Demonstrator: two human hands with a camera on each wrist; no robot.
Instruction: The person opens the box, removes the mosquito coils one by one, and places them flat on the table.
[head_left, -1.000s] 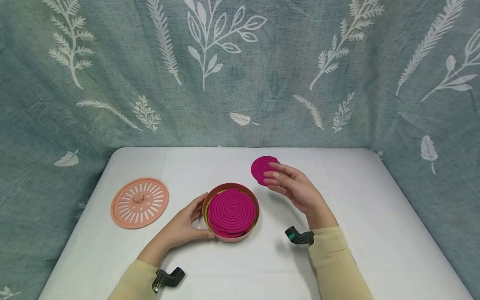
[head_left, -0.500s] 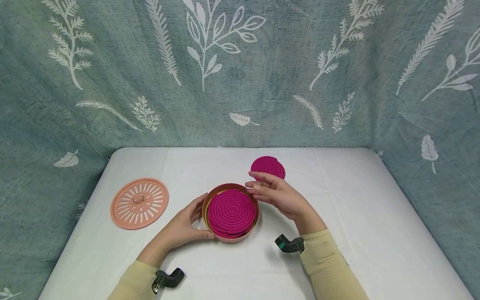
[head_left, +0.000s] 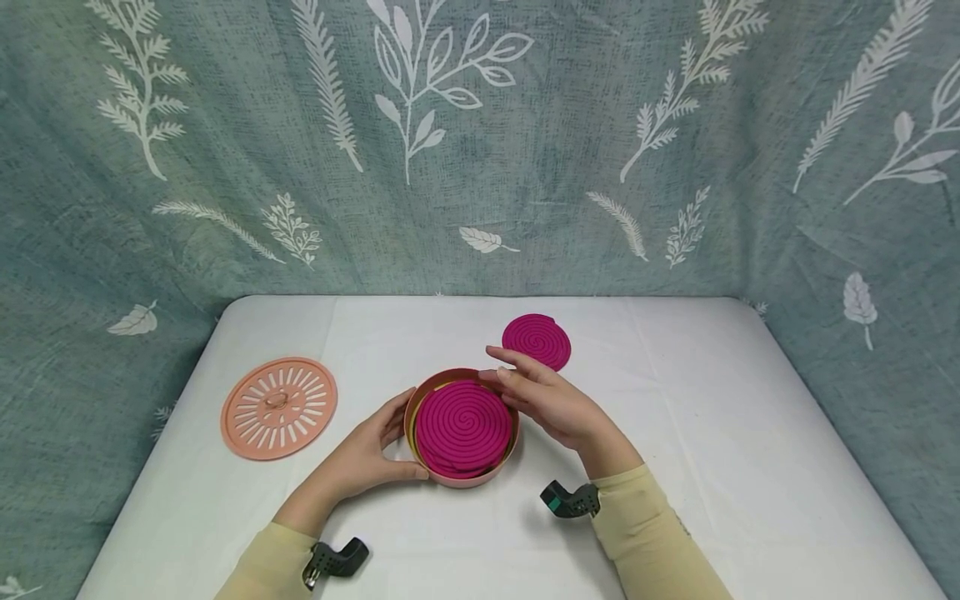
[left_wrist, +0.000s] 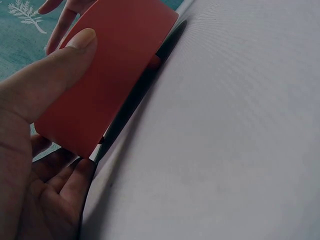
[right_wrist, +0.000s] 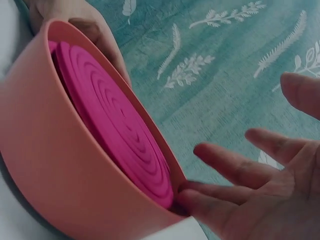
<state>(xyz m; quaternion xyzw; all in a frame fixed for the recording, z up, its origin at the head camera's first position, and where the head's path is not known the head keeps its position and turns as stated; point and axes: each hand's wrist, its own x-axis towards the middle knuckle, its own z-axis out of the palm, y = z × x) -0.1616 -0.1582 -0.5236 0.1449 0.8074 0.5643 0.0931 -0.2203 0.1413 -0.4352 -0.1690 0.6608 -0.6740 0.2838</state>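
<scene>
A round pink-orange mosquito coil holder (head_left: pixel 462 482) stands on the table, with magenta mosquito coils (head_left: pixel 463 427) stacked inside. My left hand (head_left: pixel 369 457) holds its left side, thumb at the front and fingers around the back; the left wrist view has the thumb pressed on the holder's wall (left_wrist: pixel 107 75). At the right rim hovers my right hand (head_left: pixel 557 408), fingers spread and mostly straight. In the right wrist view one or two of its fingertips reach the rim beside the coils (right_wrist: pixel 117 120); whether they touch is unclear.
Another magenta coil (head_left: pixel 542 335) lies flat behind my right hand. To the left rests the round slotted lid (head_left: pixel 258 433) with a small loop in its middle. A white cloth covers the table (head_left: pixel 750 500), and a leaf-patterned curtain (head_left: pixel 555 167) hangs behind it.
My right hand has moved left and down, from over the loose coil to the holder's right rim. My left hand and the holder stay where they were.
</scene>
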